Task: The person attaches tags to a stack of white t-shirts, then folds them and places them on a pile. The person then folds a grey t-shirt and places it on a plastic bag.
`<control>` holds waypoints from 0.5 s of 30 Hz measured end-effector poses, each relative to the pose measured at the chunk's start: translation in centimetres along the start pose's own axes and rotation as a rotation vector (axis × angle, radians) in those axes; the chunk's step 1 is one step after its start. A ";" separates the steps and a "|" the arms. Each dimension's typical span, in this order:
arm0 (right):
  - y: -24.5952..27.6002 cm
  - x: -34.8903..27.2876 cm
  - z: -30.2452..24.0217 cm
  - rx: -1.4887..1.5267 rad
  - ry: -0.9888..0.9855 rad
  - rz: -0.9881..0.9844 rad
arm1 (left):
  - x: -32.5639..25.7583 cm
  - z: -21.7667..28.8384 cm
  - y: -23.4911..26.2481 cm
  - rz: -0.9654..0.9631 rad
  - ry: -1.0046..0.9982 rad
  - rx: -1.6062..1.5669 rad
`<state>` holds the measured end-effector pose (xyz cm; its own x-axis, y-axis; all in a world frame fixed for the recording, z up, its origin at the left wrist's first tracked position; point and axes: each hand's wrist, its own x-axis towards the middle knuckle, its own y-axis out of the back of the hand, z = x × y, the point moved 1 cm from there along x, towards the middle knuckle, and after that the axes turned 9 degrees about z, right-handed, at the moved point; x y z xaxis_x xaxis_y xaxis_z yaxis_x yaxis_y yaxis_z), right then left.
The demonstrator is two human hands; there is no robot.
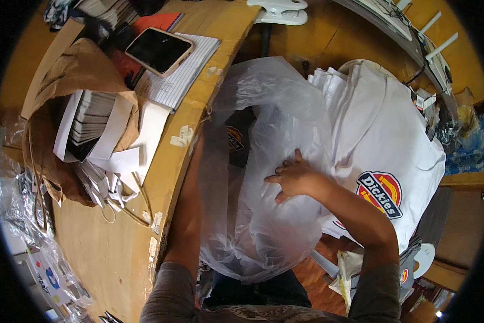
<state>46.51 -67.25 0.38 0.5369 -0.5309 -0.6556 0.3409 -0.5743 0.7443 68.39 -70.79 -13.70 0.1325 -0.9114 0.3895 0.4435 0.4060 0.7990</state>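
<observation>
A large clear plastic bag (pixel 285 124) stands in front of me with its mouth wide. Through the opening I see dark cloth with a red and yellow printed emblem (pixel 234 139). My right hand (pixel 295 178) rests on the bag's right side, fingers spread apart against the film. My left forearm (pixel 185 215) runs down between the table edge and the bag's left side; the hand at its end is hidden, so its fingers do not show. Right of the bag lies a pile of white garments (pixel 382 140), the top one bearing a printed emblem.
On the left, a wooden table (pixel 102 253) carries a brown paper bag (pixel 83 59) full of labels, a phone (pixel 160 50) and a lined notebook (pixel 185 72). Clear plastic wrap (pixel 16 199) hangs at far left. A white router (pixel 438 64) sits on a shelf at upper right.
</observation>
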 end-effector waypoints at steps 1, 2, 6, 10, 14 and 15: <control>0.5 0.1 -0.6 0.008 0.008 0.010 | -0.5 0.2 -0.1 0.041 -0.007 -0.020; 0.7 0.4 -0.8 0.023 0.001 0.018 | -0.9 0.7 -0.9 0.069 -0.026 -0.037; 1.1 1.1 -0.3 0.023 -0.017 -0.044 | -2.1 0.2 -0.9 0.035 -0.027 0.008; 2.8 0.1 0.7 0.063 -0.126 0.019 | -0.2 -4.3 0.9 -0.087 0.108 0.063; 4.1 -4.3 -3.0 0.091 -0.219 0.469 | 1.0 -5.1 0.7 -0.227 0.243 -0.177; 4.6 -6.8 -4.8 0.082 -0.209 0.734 | 0.0 -4.9 0.3 -0.273 0.308 -0.335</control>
<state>48.13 -63.33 8.86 0.4437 -0.8961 -0.0135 -0.1092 -0.0690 0.9916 72.89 -71.02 -15.67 0.2047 -0.9788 -0.0054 0.7507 0.1535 0.6426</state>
